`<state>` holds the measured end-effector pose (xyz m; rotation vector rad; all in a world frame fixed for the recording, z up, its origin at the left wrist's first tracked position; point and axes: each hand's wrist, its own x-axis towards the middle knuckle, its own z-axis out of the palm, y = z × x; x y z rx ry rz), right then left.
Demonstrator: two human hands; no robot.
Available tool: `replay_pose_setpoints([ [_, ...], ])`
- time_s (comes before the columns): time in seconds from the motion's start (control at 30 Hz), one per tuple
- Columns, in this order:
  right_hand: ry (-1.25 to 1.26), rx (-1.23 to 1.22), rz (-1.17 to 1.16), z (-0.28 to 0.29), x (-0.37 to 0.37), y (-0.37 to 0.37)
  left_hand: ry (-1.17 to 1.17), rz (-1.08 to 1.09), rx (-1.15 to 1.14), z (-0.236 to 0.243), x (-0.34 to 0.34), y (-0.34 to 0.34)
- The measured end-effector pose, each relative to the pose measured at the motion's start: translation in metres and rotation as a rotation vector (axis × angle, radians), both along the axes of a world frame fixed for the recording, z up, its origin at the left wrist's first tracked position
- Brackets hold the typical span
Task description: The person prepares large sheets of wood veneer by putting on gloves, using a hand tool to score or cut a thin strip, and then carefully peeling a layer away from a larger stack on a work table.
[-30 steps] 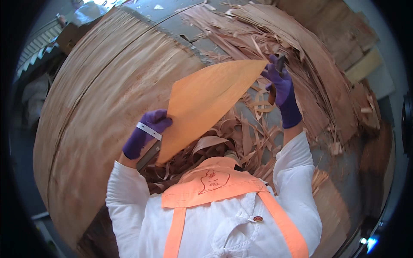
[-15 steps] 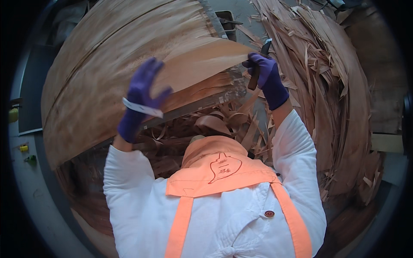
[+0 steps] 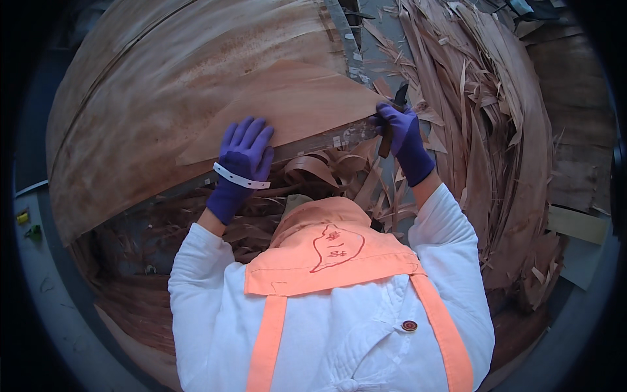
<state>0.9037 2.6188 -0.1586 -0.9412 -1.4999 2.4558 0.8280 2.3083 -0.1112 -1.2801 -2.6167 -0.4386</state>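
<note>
A thin triangular veneer sheet (image 3: 313, 95) lies on a wide stack of pale brown veneer (image 3: 144, 85), along the stack's near edge. My left hand (image 3: 245, 153), in a purple glove with a white strap across it, rests palm down on the sheet's lower left with fingers spread. My right hand (image 3: 401, 134), also gloved in purple, grips a dark knife-like tool (image 3: 400, 96) at the sheet's right corner; whether its fingertips also pinch that corner is hard to tell. A grey edge (image 3: 349, 130) with pale patches shows just below the sheet.
A long heap of torn veneer strips (image 3: 490, 150) lies at the right. Curled offcuts (image 3: 307, 170) fill the space below the stack. Darker boards (image 3: 571, 130) lie at the far right, and small yellow and green objects (image 3: 26, 219) sit at the far left.
The sheet, earlier held up in both hands, has been lowered onto the stack. My left hand let go of its edge and moved to rest flat on it. My right hand keeps the dark tool.
</note>
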Motion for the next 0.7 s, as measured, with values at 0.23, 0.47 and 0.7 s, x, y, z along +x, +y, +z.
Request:
replay_pose_setpoints([
  [0.23, 0.007, 0.063, -0.051, 0.000, 0.003, -0.009, 0.043, 0.145, 0.005, -0.019, -0.007, 0.018],
  [0.47, -0.016, 0.052, -0.095, -0.004, 0.008, -0.009, 0.037, 0.154, -0.041, -0.050, -0.009, 0.022],
  [0.7, -0.041, 0.047, -0.108, -0.005, 0.010, -0.008, 0.034, 0.156, -0.063, -0.056, -0.008, 0.025],
])
